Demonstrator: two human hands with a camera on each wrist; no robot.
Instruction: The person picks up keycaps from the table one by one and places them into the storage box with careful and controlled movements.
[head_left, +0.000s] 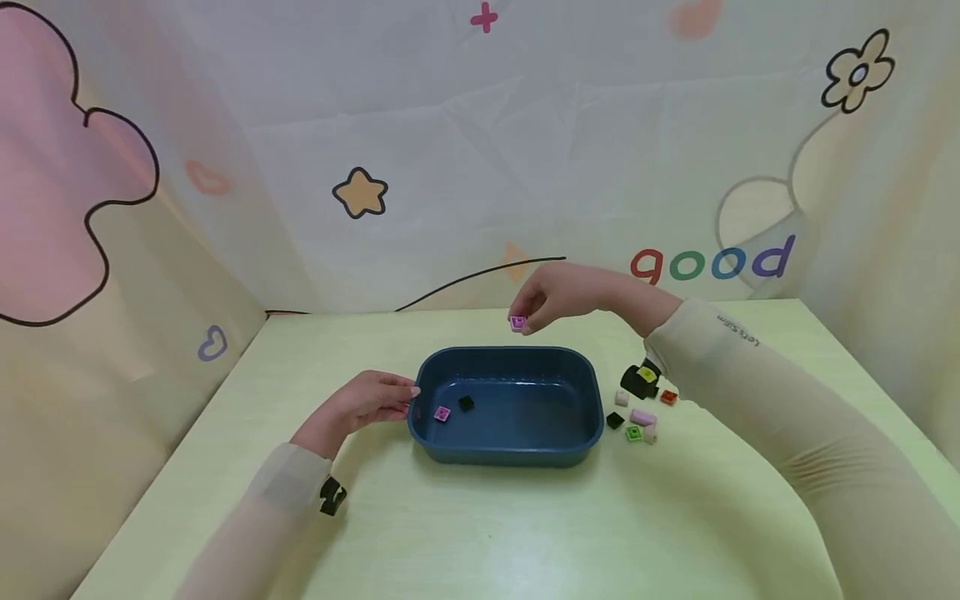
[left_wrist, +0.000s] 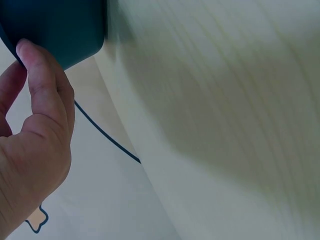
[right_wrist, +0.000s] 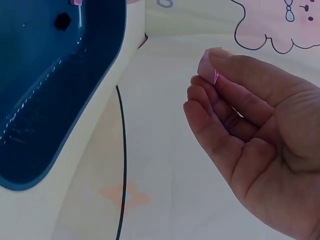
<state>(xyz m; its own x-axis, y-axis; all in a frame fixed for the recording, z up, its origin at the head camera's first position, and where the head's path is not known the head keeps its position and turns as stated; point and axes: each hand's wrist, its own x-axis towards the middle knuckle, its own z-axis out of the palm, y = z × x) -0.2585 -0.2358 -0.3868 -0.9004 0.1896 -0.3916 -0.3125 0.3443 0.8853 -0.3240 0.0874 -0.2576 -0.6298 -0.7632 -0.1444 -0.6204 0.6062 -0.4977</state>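
Note:
A dark blue rectangular basin [head_left: 506, 457] stands on the table, with a pink toy brick [head_left: 442, 413] and a black toy brick [head_left: 467, 403] on its floor near the left end. My left hand [head_left: 375, 397] grips the basin's left rim; the left wrist view shows its fingers [left_wrist: 44, 82] against the wall. Above the basin's far side, my right hand [head_left: 558, 293] pinches another pink brick [head_left: 517, 323] between thumb and fingertips. That brick [right_wrist: 207, 67] is partly covered by the thumb in the right wrist view.
Right of the basin lie several small loose bricks, among them a black one [head_left: 615, 420], a green one [head_left: 634, 433], a lilac one [head_left: 642, 417] and an orange-red one [head_left: 669, 397]. A printed cloth [head_left: 450, 167] hangs behind the table [head_left: 480, 533].

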